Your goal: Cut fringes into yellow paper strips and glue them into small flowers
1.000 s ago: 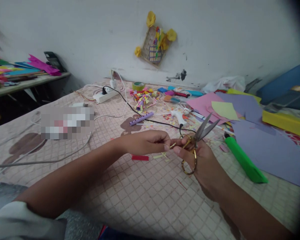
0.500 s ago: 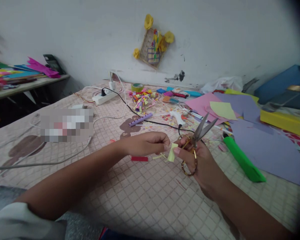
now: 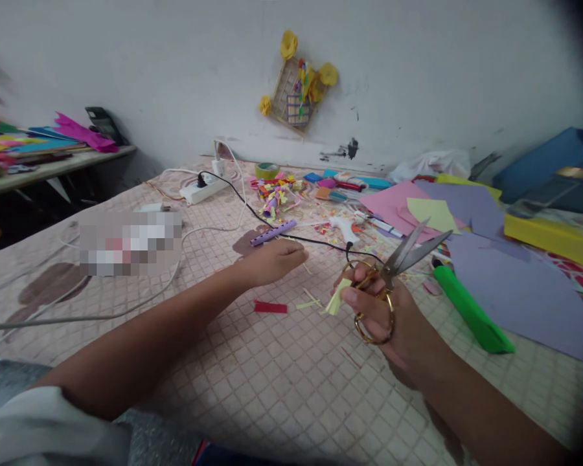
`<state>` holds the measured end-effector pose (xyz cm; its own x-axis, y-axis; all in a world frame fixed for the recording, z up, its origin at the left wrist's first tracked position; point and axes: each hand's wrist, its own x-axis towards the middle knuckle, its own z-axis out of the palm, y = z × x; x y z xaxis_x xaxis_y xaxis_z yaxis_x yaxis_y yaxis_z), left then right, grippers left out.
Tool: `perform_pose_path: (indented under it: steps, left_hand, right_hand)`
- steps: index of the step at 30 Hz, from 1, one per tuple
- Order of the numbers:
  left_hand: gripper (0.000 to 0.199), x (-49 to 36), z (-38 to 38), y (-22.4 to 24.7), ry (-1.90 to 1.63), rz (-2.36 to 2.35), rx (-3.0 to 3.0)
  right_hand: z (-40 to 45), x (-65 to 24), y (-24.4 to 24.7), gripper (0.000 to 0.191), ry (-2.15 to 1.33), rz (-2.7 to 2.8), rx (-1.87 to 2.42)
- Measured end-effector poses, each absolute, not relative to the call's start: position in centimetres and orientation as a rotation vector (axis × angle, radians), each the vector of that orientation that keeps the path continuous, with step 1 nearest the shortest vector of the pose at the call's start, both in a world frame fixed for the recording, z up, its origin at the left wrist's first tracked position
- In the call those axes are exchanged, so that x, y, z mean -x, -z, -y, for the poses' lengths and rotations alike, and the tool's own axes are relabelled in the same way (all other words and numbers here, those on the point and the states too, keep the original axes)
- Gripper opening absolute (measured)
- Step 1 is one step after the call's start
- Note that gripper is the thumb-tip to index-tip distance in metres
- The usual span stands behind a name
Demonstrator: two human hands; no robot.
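Observation:
My right hand (image 3: 386, 307) has gold-handled scissors (image 3: 411, 252) hooked on its fingers, the blades apart and pointing away to the upper right. Between its thumb and fingers is a small fringed piece of pale yellow paper (image 3: 339, 298). Off to the left, my left hand (image 3: 278, 260) is closed in a pinch, with a thin pale paper strip (image 3: 308, 267) hanging at its fingertips. Below it on the table lie a red paper strip (image 3: 271, 307) and a few thin yellow paper strips (image 3: 309, 303). Just beyond the left hand is a purple tube with dark holes (image 3: 273, 233).
A white glue gun (image 3: 344, 230) lies amid paper scraps, its black cord crossing to a power strip (image 3: 203, 189). Green crepe paper (image 3: 473, 310) and purple sheets (image 3: 525, 291) cover the right side. White cables (image 3: 126, 310) run across the left.
My left hand has moved left and away from the yellow paper, taking the thin strip with it. My right hand has shifted slightly right with the scissors and paper.

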<state>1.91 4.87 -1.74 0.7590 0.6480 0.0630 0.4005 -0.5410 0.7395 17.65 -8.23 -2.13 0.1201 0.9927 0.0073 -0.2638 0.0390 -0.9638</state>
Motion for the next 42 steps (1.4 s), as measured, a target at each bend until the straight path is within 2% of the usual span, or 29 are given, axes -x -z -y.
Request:
perform_pose_path:
  steps: [3, 5, 7, 12, 15, 26, 34, 42]
  left_hand:
    - [0.03, -2.0, -5.4, 2.7, -0.521, -0.87, -2.217]
    - [0.01, -2.1, -5.3, 3.0, -0.582, -0.901, -2.202]
    - [0.02, -2.1, -4.8, 2.9, -0.65, -0.836, -2.193]
    - [0.016, -2.3, -2.3, 1.5, -0.785, -0.333, -2.149]
    - [0.018, -2.4, -1.2, 1.0, -0.783, -0.208, -2.1]
    - [0.015, -2.5, -0.4, 1.1, -0.82, -0.259, -2.052]
    - [0.02, -2.6, -0.2, 1.2, -0.673, -0.478, -1.741]
    - [0.023, -2.8, -0.1, 1.4, -0.609, -0.553, -1.676]
  right_hand:
    - [8.4, -17.5, 2.0, 0.028, -1.245, 0.935, 1.047]
    - [8.4, -17.5, 1.9, 0.029, -1.272, 0.931, 1.025]
    - [8.3, -17.6, 1.9, 0.029, -1.29, 0.927, 1.009]
    - [8.0, -17.8, 2.4, 0.029, -1.284, 0.937, 0.966]
    - [7.9, -17.8, 2.7, 0.032, -1.294, 0.914, 0.937]
    - [7.6, -17.6, 2.6, 0.029, -1.292, 0.873, 0.975]
    - [7.7, -18.4, 3.2, 0.015, -1.293, 0.962, 0.879]
    - [8.1, -18.2, 3.3, 0.021, -1.099, 1.086, 1.06]
